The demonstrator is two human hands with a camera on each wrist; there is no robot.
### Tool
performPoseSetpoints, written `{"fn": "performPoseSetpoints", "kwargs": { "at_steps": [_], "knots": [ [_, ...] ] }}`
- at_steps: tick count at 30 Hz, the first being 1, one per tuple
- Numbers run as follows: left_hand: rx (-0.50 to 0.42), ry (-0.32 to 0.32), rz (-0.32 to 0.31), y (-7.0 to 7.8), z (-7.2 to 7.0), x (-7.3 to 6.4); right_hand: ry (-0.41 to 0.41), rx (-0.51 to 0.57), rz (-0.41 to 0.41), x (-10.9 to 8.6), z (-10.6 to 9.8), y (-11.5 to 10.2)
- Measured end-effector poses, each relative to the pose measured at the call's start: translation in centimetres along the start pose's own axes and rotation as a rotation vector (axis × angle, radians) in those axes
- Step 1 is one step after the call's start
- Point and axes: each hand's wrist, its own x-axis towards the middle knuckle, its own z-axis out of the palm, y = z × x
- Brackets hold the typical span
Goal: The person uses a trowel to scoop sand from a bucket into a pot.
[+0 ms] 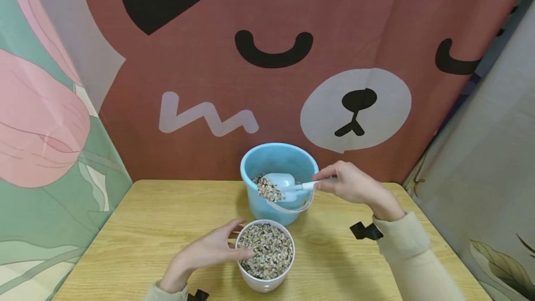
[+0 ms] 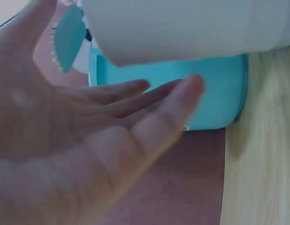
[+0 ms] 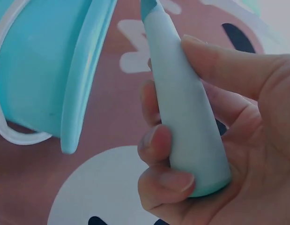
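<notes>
My right hand [image 1: 355, 185] grips the white handle [image 3: 187, 103] of a light blue scoop [image 1: 285, 180]. Small mixed pebbles [image 1: 267, 190] lie at the scoop's front, held over the opening of a light blue bucket [image 1: 259, 206]. More pebbles show inside the bucket, below the scoop. In front of it stands a white pot [image 1: 264, 285], filled near its rim with the same gravel [image 1: 269, 252]. My left hand [image 1: 213, 247] is at the pot's left side, thumb overlapping the rim. The left wrist view shows its fingers [image 2: 121, 91] extended beside the pot wall.
The bucket's white handle [image 1: 288, 209] hangs down its front. Bucket and pot stand on a light wooden table [image 1: 167, 217]. A curtain with a brown bear print [image 1: 200, 161] hangs right behind the table's back edge, with more fabric at both sides.
</notes>
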Motion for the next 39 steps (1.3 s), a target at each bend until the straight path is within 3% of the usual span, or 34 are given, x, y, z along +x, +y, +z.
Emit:
{"fn": "performPoseSetpoints", "kwargs": {
  "at_steps": [4, 9, 19, 28, 39],
  "knots": [
    [-0.048, -0.092, 0.070, -0.4, 0.7, 0.0, -0.006, -0.009, -0.065, -1.4, 1.2, -0.5],
    [-0.097, -0.141, 0.144, -0.9, 1.2, 0.1, -0.024, -0.017, -0.069, -2.9, 3.0, -0.7],
    [-0.058, -0.089, 0.113, -0.9, 1.4, -0.3, 0.034, -0.167, -0.082, -5.0, 5.6, -1.7],
    [-0.009, -0.065, 0.111, -1.2, 1.4, -0.2, 0.159, -0.303, -0.103, -6.6, 7.4, -4.0],
    [-0.023, -0.078, 0.105, -1.3, 1.3, -0.1, 0.213, -0.352, -0.065, -6.2, 8.6, -4.6]
  ]
}}
